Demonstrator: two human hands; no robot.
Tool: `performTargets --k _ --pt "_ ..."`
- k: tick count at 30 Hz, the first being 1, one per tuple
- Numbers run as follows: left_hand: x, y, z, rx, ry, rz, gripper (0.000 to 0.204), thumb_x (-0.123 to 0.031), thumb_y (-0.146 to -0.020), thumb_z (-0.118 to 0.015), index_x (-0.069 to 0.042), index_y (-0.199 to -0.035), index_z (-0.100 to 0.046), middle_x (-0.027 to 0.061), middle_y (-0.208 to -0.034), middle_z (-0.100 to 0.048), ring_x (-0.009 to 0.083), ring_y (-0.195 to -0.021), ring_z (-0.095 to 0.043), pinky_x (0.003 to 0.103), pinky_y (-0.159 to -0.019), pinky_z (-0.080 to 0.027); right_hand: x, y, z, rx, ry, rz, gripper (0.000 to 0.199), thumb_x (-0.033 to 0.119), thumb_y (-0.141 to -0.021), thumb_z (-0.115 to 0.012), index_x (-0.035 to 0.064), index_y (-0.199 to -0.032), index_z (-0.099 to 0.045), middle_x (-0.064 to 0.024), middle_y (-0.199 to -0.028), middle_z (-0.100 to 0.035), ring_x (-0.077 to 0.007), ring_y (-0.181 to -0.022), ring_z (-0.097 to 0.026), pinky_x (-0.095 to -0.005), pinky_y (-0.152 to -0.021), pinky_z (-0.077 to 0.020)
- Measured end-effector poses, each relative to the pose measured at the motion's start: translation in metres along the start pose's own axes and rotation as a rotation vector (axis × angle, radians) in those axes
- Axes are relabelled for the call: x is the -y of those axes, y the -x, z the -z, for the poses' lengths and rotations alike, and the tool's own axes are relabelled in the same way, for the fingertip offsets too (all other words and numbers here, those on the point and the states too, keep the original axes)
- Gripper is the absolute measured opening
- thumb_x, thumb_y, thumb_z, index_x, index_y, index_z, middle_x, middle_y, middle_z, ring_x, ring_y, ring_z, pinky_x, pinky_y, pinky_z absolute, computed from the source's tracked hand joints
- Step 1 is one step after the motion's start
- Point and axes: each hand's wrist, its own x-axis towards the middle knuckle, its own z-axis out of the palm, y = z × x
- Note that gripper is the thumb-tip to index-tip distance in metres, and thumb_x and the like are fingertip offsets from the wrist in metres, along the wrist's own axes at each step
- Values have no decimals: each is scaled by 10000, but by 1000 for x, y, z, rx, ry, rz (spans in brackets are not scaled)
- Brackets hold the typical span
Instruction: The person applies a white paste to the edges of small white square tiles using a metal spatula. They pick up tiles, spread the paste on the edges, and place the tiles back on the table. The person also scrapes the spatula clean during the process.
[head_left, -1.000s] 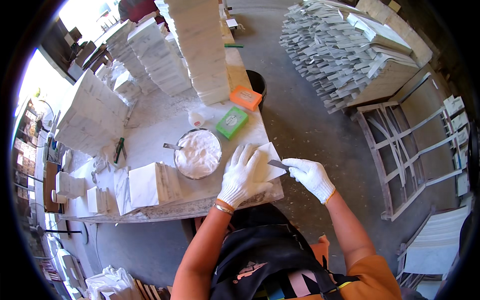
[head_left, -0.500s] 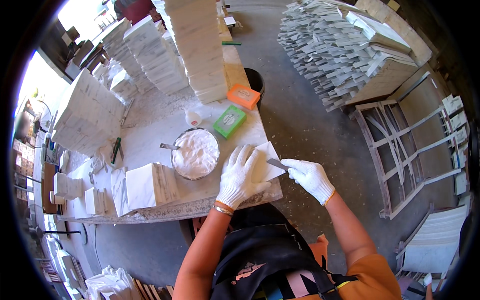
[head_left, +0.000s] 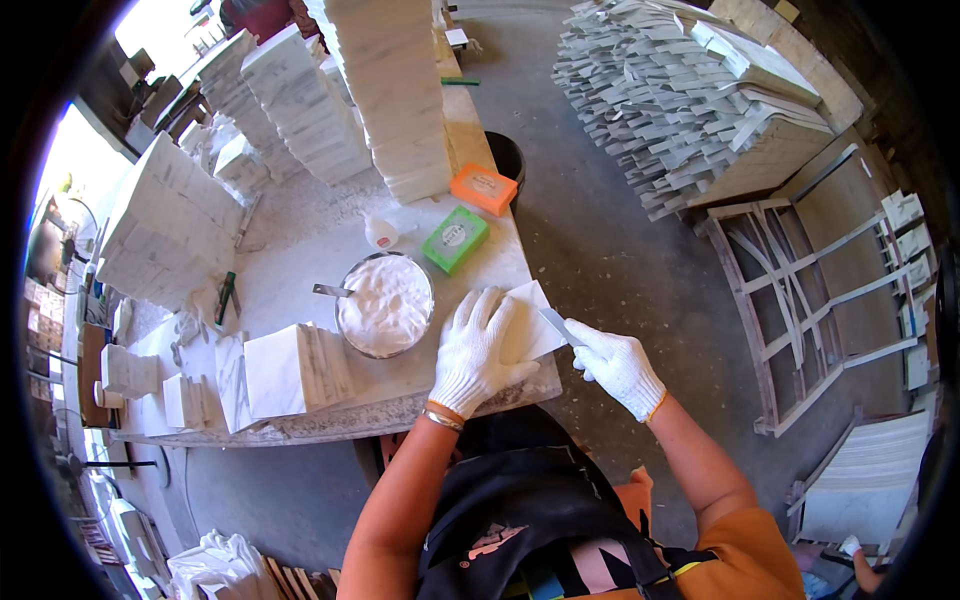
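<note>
My left hand (head_left: 478, 345), in a white knit glove, lies on a white stone tile (head_left: 527, 322) at the table's right corner. Its fingers are stretched out and slightly spread, covering the tile's left part. Just off the tile's right edge, my gloved right hand (head_left: 615, 368) is closed round a putty knife (head_left: 560, 327). The metal blade points toward the tile edge; the handle is hidden in the hand. Left of my left hand sits a round bowl (head_left: 368, 338) of white paste, with a metal blade-shaped tool (head_left: 332, 291) stuck in it.
Beyond the bowl lie a green box (head_left: 455, 240), an orange box (head_left: 484, 188) and a small white bottle (head_left: 381, 233). Tall tile stacks (head_left: 405, 110) stand farther back. Cut tiles (head_left: 290, 370) sit at the left front. A metal rack (head_left: 790, 300) and a large strip pile (head_left: 680, 110) stand right.
The putty knife has turned in my right hand, showing more of its blade face, and shifted slightly toward me. My left hand stays on the tile. The whole view has shifted slightly.
</note>
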Motion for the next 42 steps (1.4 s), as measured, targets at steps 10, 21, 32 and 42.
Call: performTargets --k 10,21,32,42 --pt "5 -2 -7 -52 -19 -57 904 -409 -600 -881 -93 -1372 -533 133 -1472 -476 397 -1354 -453 508 -1093 -406 17 -4 -33 160 -43 80 396 76 -998 -567 117 -1387 -628 -70 -868 -697 -107 -699 -644 -285 -656 -569" --pt "2 0 2 12 22 -23 958 -416 -587 -897 -115 -1412 -513 143 -1488 -468 407 -1377 -433 519 -1111 -392 11 -20 10 27 -178 -159 346 92 -985 -584 106 -1316 -683 -61 -1004 -753 -92 -733 -645 -241 -663 -543" --pt "6 0 -1 9 12 -19 931 -427 -604 -891 -100 -1391 -517 139 -1480 -463 399 -1378 -427 510 -1110 -396 11 -3 -2 -21 317 241 338 107 -885 -674 161 -1216 -720 -116 -887 -725 -287 -767 -702 -390 -677 -569" --pt "7 1 -5 -8 30 -26 944 -416 -590 -894 -106 -1402 -524 151 -1486 -475 409 -1375 -437 518 -1117 -388 20 -10 -9 -56 327 161 336 78 -941 -646 87 -1274 -693 -133 -1013 -750 -198 -712 -714 -321 -692 -575"
